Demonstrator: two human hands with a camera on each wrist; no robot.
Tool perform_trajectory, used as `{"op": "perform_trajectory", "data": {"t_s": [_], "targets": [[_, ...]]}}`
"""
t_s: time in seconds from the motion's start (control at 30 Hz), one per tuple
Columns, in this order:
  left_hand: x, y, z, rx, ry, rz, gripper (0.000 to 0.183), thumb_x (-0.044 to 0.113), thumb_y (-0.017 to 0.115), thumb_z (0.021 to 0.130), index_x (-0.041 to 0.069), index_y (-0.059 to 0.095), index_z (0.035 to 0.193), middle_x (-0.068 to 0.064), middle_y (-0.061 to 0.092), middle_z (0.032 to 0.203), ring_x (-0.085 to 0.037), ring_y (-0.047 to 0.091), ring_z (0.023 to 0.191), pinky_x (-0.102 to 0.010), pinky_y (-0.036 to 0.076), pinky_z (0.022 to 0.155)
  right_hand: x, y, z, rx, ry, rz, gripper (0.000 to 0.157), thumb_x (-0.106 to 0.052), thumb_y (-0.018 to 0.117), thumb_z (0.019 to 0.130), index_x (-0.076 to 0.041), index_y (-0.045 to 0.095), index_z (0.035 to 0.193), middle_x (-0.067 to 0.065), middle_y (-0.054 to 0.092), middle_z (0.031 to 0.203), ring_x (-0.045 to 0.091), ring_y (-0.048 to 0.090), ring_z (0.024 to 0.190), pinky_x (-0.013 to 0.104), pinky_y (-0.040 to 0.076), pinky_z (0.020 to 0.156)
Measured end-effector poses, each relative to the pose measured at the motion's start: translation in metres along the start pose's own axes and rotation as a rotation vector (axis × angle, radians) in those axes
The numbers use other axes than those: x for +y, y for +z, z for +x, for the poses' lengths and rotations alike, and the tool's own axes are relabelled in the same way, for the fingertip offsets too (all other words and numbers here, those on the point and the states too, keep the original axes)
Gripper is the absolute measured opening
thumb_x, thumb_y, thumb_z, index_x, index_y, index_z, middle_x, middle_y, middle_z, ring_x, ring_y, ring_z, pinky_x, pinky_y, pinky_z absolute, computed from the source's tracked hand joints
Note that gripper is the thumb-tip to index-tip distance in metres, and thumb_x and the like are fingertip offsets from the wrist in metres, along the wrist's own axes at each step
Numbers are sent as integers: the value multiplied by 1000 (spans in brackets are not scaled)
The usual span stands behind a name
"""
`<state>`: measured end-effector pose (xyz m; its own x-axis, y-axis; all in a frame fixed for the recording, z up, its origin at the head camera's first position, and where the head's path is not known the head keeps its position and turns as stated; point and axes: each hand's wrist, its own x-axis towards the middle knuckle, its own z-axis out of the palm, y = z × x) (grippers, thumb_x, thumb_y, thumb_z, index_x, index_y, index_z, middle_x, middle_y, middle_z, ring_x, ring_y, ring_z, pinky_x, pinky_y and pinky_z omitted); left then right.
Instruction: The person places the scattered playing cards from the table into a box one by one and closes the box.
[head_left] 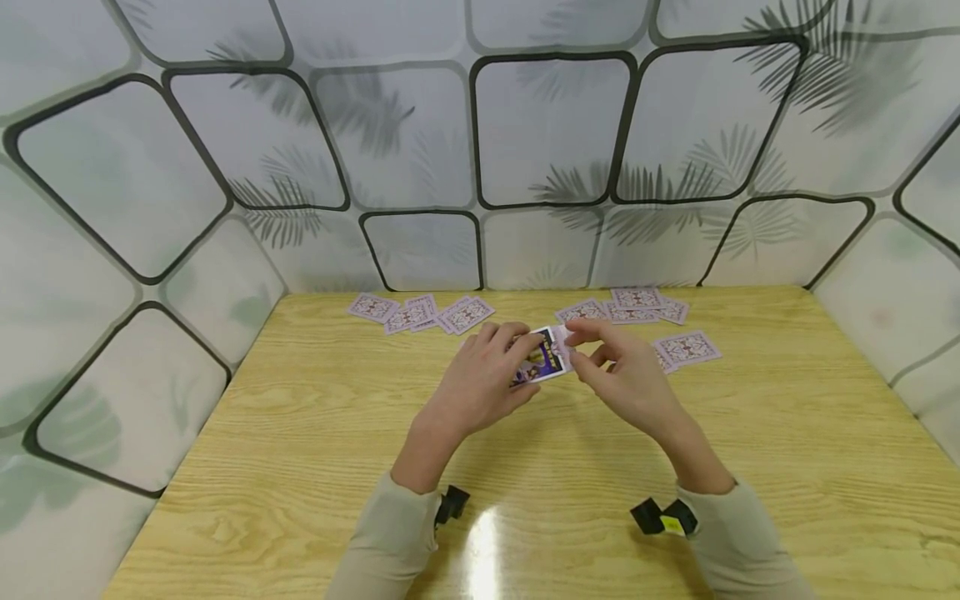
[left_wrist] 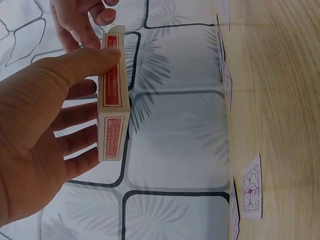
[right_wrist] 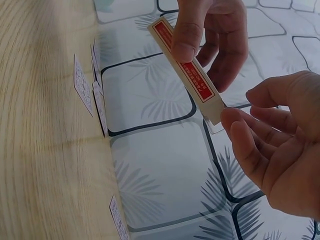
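Note:
My left hand (head_left: 487, 375) grips a playing card box (head_left: 551, 354) above the table, thumb on one narrow side and fingers on the other. The box has a dark printed face in the head view, and its pale narrow side carries a red label in both wrist views. A pale flap (left_wrist: 117, 29) stands out at the end facing my right hand (head_left: 626, 375). There the right fingertips (right_wrist: 231, 116) are right at the box's end, the thumb held apart from them. What lies inside the box is hidden.
Face-down playing cards with a purple pattern lie in a left group (head_left: 468, 314) and a right group (head_left: 636, 298) along the table's back edge. More cards (head_left: 690, 347) overlap just beyond my right hand. Patterned cloth (head_left: 555, 133) rises behind the wooden table (head_left: 315, 417).

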<state>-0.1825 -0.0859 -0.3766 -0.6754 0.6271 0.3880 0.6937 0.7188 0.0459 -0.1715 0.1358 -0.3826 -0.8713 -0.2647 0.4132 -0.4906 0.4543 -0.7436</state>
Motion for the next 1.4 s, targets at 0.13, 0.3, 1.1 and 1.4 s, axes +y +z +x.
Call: {"op": "perform_trajectory", "data": {"t_s": [0.13, 0.3, 1.1, 1.4], "targets": [[0, 0, 0, 0, -2, 1, 58, 35, 77, 87, 11, 56, 135, -10, 56, 132, -29, 55, 115, -44, 51, 91, 0, 0, 0, -38, -5, -8, 36, -1, 63, 95, -3, 61, 131, 13, 69, 106, 14, 60, 63, 25, 47, 49], [-1, 1, 0, 1, -2, 2, 59, 36, 77, 87, 11, 56, 136, -10, 56, 132, -29, 55, 115, -43, 51, 91, -1, 0, 0, -56, -15, 0, 35, -2, 62, 96, -2, 60, 131, 14, 69, 106, 11, 60, 63, 26, 46, 48], [-8, -1, 1, 246, -227, -116, 64, 29, 81, 83, 6, 51, 135, -15, 59, 120, -30, 58, 102, -40, 53, 79, 35, -45, 1, -1, 157, -182, 35, -11, 57, 98, -1, 58, 132, 20, 63, 122, 22, 63, 79, 30, 50, 55], [-6, -1, 1, 320, -283, -205, 66, 21, 79, 82, 5, 46, 137, -17, 58, 119, -31, 56, 101, -39, 52, 79, 88, -53, -9, -519, 299, -558, 43, -10, 57, 87, 12, 58, 124, 36, 55, 125, 55, 50, 118, 64, 41, 99]]}}
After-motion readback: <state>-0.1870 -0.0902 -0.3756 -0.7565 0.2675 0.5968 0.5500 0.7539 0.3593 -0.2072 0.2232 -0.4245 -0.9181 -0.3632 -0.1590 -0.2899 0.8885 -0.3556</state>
